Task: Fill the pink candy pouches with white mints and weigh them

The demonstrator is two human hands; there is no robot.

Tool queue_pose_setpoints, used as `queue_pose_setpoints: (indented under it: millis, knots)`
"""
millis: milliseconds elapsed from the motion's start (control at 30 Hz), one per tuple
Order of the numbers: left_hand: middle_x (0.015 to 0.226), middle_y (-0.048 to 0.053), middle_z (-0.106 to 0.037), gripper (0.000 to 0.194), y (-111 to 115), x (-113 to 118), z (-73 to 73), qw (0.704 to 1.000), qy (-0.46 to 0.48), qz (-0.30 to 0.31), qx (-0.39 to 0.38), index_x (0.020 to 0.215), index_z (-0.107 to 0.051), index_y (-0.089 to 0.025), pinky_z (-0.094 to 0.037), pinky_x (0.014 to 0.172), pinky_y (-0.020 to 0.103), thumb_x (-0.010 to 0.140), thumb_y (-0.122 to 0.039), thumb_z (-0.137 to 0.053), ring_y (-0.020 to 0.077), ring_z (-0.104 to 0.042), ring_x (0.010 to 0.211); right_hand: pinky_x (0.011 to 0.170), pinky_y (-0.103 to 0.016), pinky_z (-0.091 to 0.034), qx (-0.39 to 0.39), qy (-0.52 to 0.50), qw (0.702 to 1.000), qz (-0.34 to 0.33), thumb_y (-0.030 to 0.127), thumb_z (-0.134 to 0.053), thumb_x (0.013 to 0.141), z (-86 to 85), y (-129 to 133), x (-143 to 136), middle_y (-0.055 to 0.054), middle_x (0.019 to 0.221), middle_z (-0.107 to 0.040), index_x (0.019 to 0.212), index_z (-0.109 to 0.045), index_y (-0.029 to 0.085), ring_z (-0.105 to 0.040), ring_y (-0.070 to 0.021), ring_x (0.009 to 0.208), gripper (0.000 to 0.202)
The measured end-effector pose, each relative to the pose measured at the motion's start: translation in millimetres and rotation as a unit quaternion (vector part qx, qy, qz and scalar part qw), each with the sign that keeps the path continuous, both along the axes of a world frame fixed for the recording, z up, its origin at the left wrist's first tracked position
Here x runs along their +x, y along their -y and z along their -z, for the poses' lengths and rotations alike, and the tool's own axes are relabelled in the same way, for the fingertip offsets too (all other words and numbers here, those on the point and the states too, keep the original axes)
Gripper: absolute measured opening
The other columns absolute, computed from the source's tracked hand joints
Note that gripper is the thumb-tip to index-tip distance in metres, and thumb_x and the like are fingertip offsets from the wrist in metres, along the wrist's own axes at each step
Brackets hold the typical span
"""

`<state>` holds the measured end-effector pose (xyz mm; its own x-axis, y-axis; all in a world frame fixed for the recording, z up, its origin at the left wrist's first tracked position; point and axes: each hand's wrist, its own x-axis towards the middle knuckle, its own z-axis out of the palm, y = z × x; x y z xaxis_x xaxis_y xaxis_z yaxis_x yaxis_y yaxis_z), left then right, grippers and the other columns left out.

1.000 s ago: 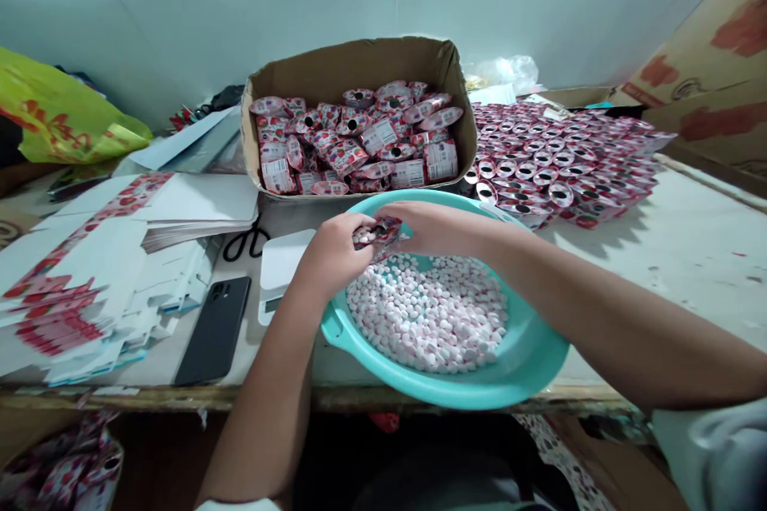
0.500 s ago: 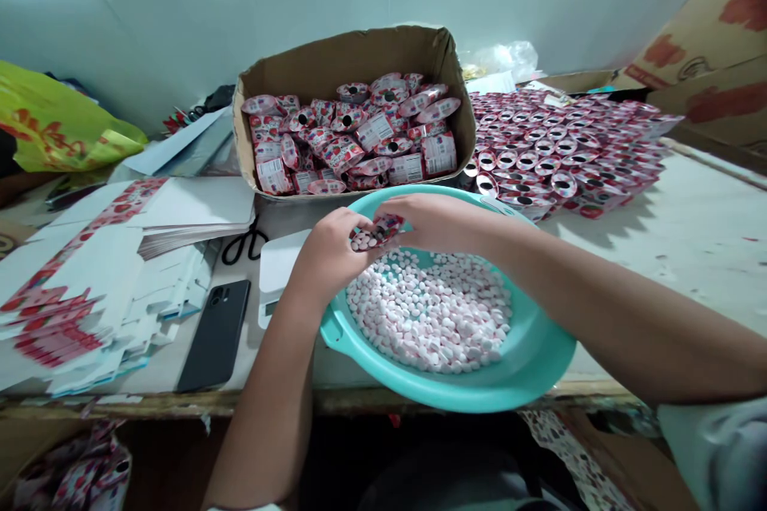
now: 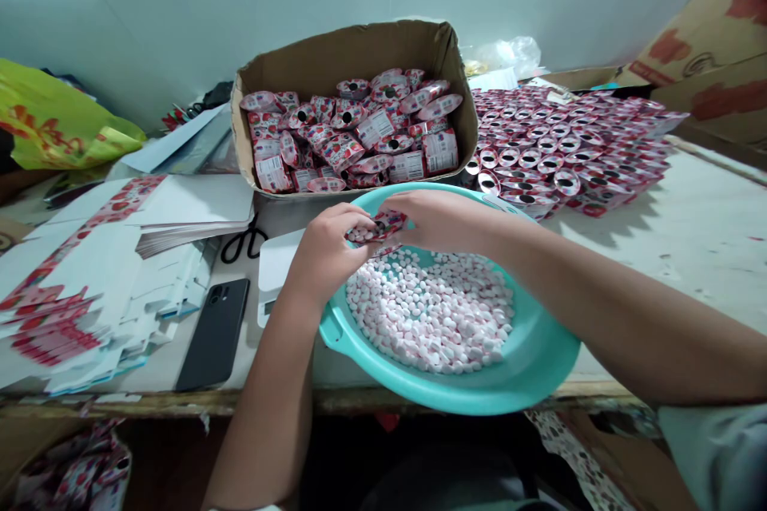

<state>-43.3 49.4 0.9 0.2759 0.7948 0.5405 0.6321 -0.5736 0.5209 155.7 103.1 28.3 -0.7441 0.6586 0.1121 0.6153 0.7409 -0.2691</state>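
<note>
Over the far left part of a turquoise basin [image 3: 542,371], my two hands meet. Cupped and closed, my left hand [image 3: 329,251] holds several small white candies [image 3: 359,234] against a packet's mouth. My right hand [image 3: 435,217] grips that small red-and-pink printed candy packet [image 3: 392,222], its open end turned toward the candies. Fingers hide much of the packet. Below them, loose white and pale pink candies [image 3: 431,315] cover the basin's bottom.
Behind the basin stands a cardboard box [image 3: 353,44] of packets. Many open packets [image 3: 557,144] stand upright at right. On the left lie a phone [image 3: 214,335], black-handled scissors [image 3: 244,243], a white scale [image 3: 279,262] and flat printed cartons [image 3: 120,255]. A yellow bag [image 3: 60,120] sits far left.
The packet has shifted slightly and shows more between my hands. Fewer candies show in my left hand's fingers. The rest looks the same apart from a small camera shift.
</note>
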Motion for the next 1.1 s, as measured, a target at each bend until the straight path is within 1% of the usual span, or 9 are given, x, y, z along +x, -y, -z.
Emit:
queue_pose_setpoints:
  millis: [133, 233, 367, 500, 600, 767, 933, 1000, 1100]
  knots:
    - [0.095, 0.002, -0.071, 0.016, 0, -1, -1.0, 1.000, -0.024, 0.001, 0.002, 0.088, -0.072, -0.018, -0.051, 0.084, 0.029, 0.075, -0.010, -0.078, 0.0184, -0.066, 0.092, 0.066, -0.028, -0.035, -0.006, 0.006, 1.000, 0.005, 0.034, -0.067, 0.089, 0.1, 0, 0, -0.007, 0.098, -0.068, 0.103, -0.063, 0.017, -0.059, -0.0196, 0.082, 0.022]
    - [0.098, 0.004, -0.069, 0.022, 1, 0, -2.5, 0.999, -0.041, -0.007, 0.002, 0.098, -0.072, -0.018, -0.051, 0.086, 0.030, 0.078, -0.013, -0.076, 0.0189, -0.065, 0.095, 0.066, -0.029, -0.035, -0.009, 0.009, 1.000, 0.008, 0.034, -0.065, 0.090, -1.2, 0, 0, -0.008, 0.097, -0.068, 0.102, -0.063, 0.016, -0.058, -0.0198, 0.082, 0.021]
    - [0.100, 0.005, -0.065, 0.033, 1, 0, -2.1, 0.999, -0.048, -0.013, -0.014, 0.113, -0.071, -0.018, -0.052, 0.086, 0.029, 0.081, -0.018, -0.075, 0.0178, -0.064, 0.094, 0.067, -0.030, -0.037, -0.006, 0.008, 1.000, 0.010, 0.042, -0.067, 0.090, 0.9, -1, 0, -0.009, 0.099, -0.068, 0.104, -0.063, 0.014, -0.059, -0.0220, 0.085, 0.031]
    - [0.099, 0.005, -0.063, 0.033, 1, 0, -1.5, 0.997, -0.055, -0.031, -0.040, 0.115, -0.071, -0.017, -0.052, 0.085, 0.028, 0.081, -0.020, -0.074, 0.0168, -0.063, 0.092, 0.069, -0.030, -0.038, -0.012, 0.002, 1.000, 0.016, 0.031, -0.067, 0.089, -0.1, 0, 1, -0.009, 0.102, -0.069, 0.107, -0.065, 0.015, -0.061, -0.0213, 0.085, 0.024]
    - [0.100, 0.005, -0.063, 0.030, 1, -1, -0.9, 0.997, -0.046, -0.034, -0.043, 0.113, -0.072, -0.018, -0.052, 0.083, 0.028, 0.083, -0.021, -0.072, 0.0172, -0.063, 0.093, 0.068, -0.029, -0.038, -0.021, 0.004, 1.000, 0.023, 0.027, -0.065, 0.089, -4.6, 2, 1, -0.008, 0.101, -0.070, 0.104, -0.065, 0.016, -0.060, -0.0200, 0.083, 0.019]
    - [0.100, 0.004, -0.064, 0.022, 1, 0, 0.3, 0.997, -0.041, -0.039, -0.055, 0.103, -0.073, -0.019, -0.051, 0.078, 0.028, 0.081, -0.017, -0.072, 0.0176, -0.064, 0.093, 0.070, -0.028, -0.037, -0.024, 0.014, 0.999, 0.036, 0.029, -0.066, 0.090, -8.4, 4, 1, -0.009, 0.102, -0.069, 0.107, -0.065, 0.015, -0.060, -0.0207, 0.087, 0.022]
    - [0.096, 0.003, -0.063, 0.018, 2, 1, -1.6, 0.995, -0.046, -0.061, -0.070, 0.096, -0.070, -0.019, -0.049, 0.076, 0.029, 0.079, -0.022, -0.077, 0.0179, -0.063, 0.088, 0.070, -0.029, -0.037, -0.017, 0.029, 0.998, 0.048, 0.026, -0.066, 0.087, -9.0, 5, 0, -0.009, 0.104, -0.070, 0.107, -0.064, 0.017, -0.061, -0.0232, 0.091, 0.022]
    - [0.093, 0.002, -0.062, 0.016, 3, 1, -3.1, 0.995, -0.049, -0.061, -0.065, 0.091, -0.068, -0.018, -0.048, 0.073, 0.029, 0.078, -0.022, -0.077, 0.0169, -0.061, 0.084, 0.070, -0.030, -0.037, -0.013, 0.029, 0.998, 0.048, 0.024, -0.066, 0.086, -9.4, 5, 1, -0.009, 0.104, -0.070, 0.106, -0.064, 0.018, -0.061, -0.0237, 0.091, 0.020]
    - [0.088, 0.001, -0.061, 0.011, 4, 1, -5.0, 0.997, -0.049, -0.041, -0.039, 0.082, -0.064, -0.018, -0.046, 0.072, 0.028, 0.079, -0.016, -0.074, 0.0158, -0.060, 0.082, 0.070, -0.031, -0.038, -0.017, 0.019, 0.999, 0.046, 0.025, -0.066, 0.087, -9.8, 4, 1, -0.009, 0.104, -0.070, 0.106, -0.065, 0.019, -0.062, -0.0240, 0.091, 0.020]
